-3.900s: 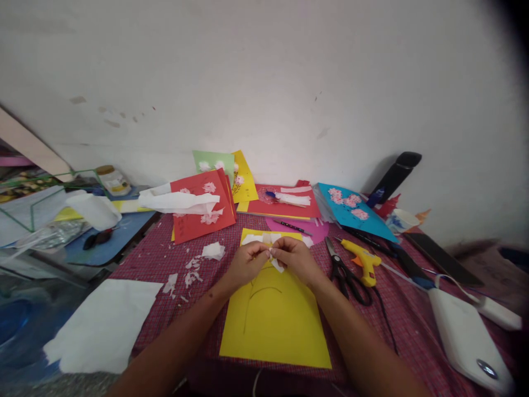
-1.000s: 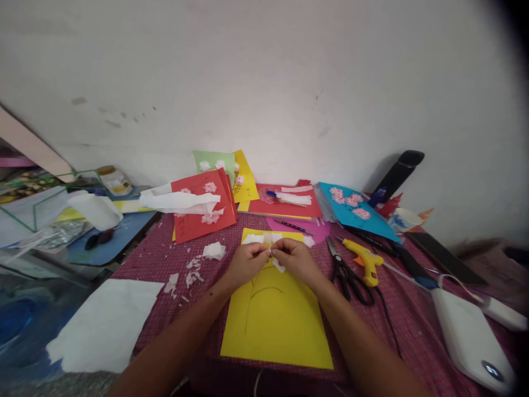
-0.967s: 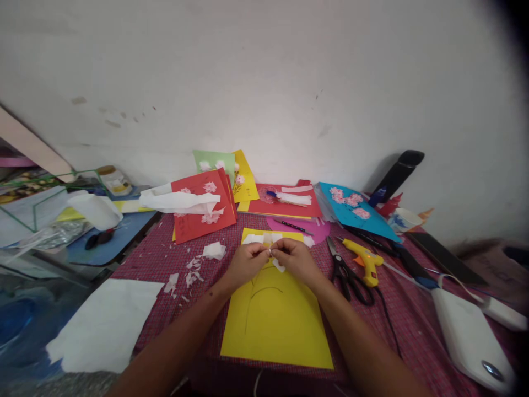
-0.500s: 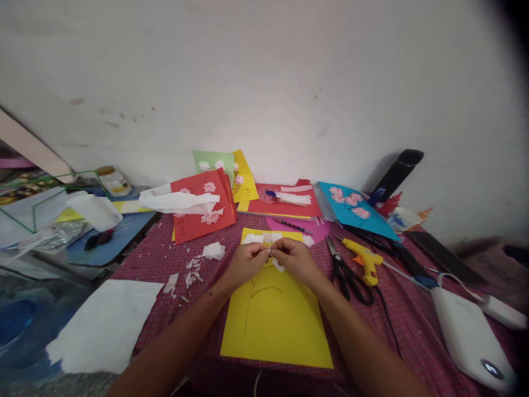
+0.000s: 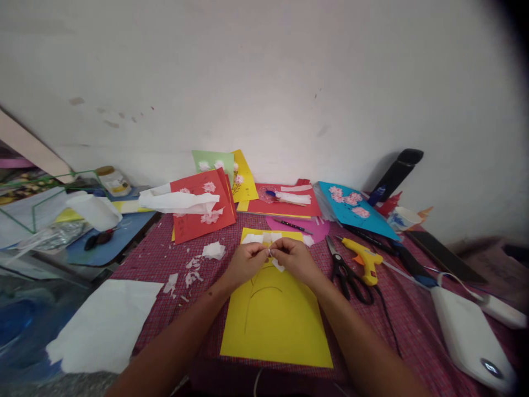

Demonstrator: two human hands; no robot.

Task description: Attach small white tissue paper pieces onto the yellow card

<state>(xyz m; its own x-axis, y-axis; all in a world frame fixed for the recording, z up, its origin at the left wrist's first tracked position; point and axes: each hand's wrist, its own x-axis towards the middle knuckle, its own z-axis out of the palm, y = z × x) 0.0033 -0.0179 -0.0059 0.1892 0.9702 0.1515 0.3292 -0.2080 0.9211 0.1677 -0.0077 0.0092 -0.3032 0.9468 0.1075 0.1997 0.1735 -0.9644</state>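
Above the upper part of a yellow card (image 5: 281, 325), my left hand (image 5: 247, 263) and my right hand (image 5: 295, 259) meet fingertip to fingertip. Both are closed in a pinch on a small piece of white tissue paper (image 5: 270, 252), mostly covered by the fingers. Curved dark lines are drawn on the card. Several white tissue squares (image 5: 253, 239) lie along its top edge, and another pokes out below my right fingers. A torn tissue piece (image 5: 214, 251) and small scraps rest on the cloth left of my left hand.
Black-handled scissors (image 5: 345, 273) and a yellow glue gun (image 5: 366, 259) with its cord lie to the right. Red cards (image 5: 225, 218) and a blue card (image 5: 355, 207) with pink flowers stand behind. A white power bank (image 5: 471, 336) sits far right; a white sheet (image 5: 107, 325) lies left.
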